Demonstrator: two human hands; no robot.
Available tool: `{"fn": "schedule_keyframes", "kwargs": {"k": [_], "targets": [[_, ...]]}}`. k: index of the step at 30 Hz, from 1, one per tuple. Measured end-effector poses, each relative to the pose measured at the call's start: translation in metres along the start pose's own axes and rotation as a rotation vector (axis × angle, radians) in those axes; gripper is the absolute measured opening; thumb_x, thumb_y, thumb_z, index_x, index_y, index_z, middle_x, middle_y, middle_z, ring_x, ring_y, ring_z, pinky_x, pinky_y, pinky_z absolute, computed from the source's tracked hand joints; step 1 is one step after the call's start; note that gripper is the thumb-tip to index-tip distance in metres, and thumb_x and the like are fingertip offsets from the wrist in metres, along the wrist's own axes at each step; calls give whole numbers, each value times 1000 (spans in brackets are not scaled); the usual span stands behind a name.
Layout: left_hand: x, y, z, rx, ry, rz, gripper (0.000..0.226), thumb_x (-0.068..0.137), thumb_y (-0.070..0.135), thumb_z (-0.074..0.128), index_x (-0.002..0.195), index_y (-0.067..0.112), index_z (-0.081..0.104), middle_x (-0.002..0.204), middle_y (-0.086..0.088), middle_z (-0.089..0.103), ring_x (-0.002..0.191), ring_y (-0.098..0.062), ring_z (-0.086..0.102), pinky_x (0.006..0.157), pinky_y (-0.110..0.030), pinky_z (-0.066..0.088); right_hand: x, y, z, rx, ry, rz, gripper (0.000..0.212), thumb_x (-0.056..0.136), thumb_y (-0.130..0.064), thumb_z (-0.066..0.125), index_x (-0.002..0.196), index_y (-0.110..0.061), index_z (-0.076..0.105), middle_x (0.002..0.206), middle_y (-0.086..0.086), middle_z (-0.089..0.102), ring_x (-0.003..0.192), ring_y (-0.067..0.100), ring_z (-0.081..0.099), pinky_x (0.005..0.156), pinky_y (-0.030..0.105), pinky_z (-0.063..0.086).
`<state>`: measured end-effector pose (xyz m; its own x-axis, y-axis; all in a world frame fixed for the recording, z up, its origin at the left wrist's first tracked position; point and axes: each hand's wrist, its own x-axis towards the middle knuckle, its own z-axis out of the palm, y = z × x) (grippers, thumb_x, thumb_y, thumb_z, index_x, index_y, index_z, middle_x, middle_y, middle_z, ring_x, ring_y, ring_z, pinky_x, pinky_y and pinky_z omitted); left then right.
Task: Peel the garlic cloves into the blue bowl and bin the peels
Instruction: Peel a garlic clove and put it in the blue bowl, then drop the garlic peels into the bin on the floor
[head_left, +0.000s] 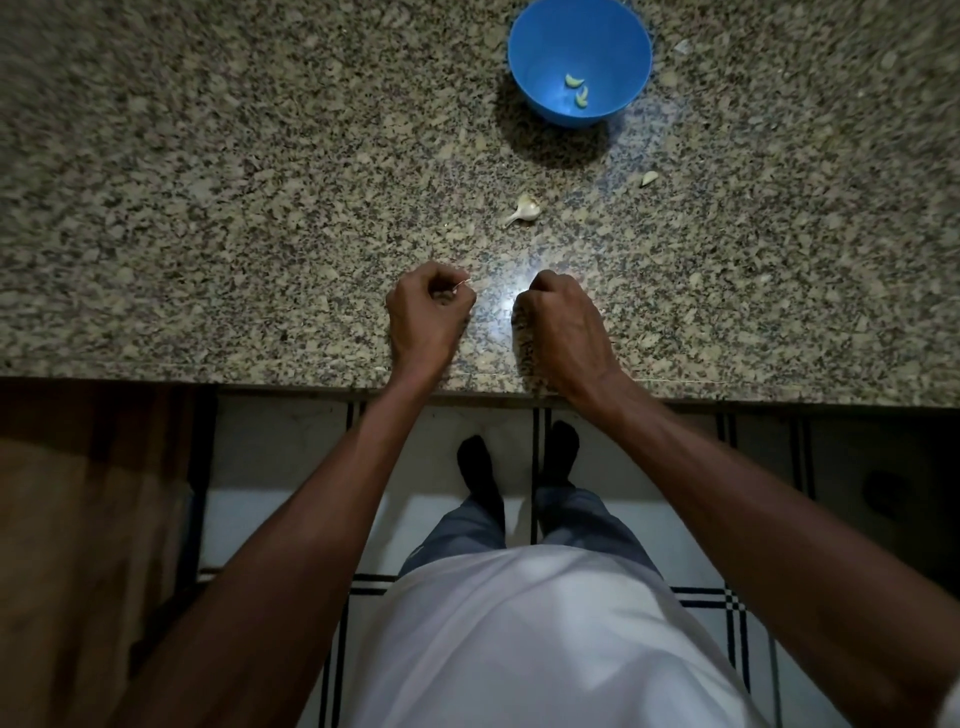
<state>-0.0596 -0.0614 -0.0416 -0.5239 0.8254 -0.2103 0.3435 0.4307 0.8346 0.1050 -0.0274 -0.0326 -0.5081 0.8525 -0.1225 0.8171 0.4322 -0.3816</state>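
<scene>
A blue bowl (545, 47) stands at the back of the granite counter (208, 182) with two peeled garlic cloves (577, 88) in its bottom. In front of the bowl lies the rest of a garlic bulb (524, 209) with its stem, and a single clove (649, 179) lies to its right. My left hand (428, 314) is near the counter's front edge, fingers curled, pinching a thin sliver of peel (464, 283). My right hand (558, 325) is a little to its right, fingers curled under; whatever is inside it is hidden.
A small pale scrap (681, 45) lies right of the bowl. The counter's front edge (467, 387) runs across the middle of the view. Below it are a tiled floor (270, 467) and my feet. A brown wooden surface (78, 519) is at the lower left.
</scene>
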Motion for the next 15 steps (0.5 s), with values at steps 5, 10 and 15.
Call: {"fn": "schedule_keyframes", "kwargs": {"k": [5,10,15], "targets": [[-3,-4,-2,-10,19,-28,10,88,10,72,97,12,77,95,1,76,87,-13,72,80,-39,63,7,9,-1,-149,-41,-128,15,99,-3,58,111,2,66,112,19,61,105,31,55,81,44,53],[-10,-15,-18,-124,96,-105,10,89,11,74,94,19,76,92,2,77,85,-17,74,75,-40,65,31,0,-12,447,67,208,15,98,-2,62,92,-1,76,89,12,75,80,23,70,76,36,61],[-26,-37,-68,-296,362,-229,5,89,10,78,93,11,77,92,3,76,84,-5,72,76,-18,56,68,-55,-11,1226,-296,430,19,101,-12,69,110,3,75,90,7,69,79,14,65,86,30,55]]}}
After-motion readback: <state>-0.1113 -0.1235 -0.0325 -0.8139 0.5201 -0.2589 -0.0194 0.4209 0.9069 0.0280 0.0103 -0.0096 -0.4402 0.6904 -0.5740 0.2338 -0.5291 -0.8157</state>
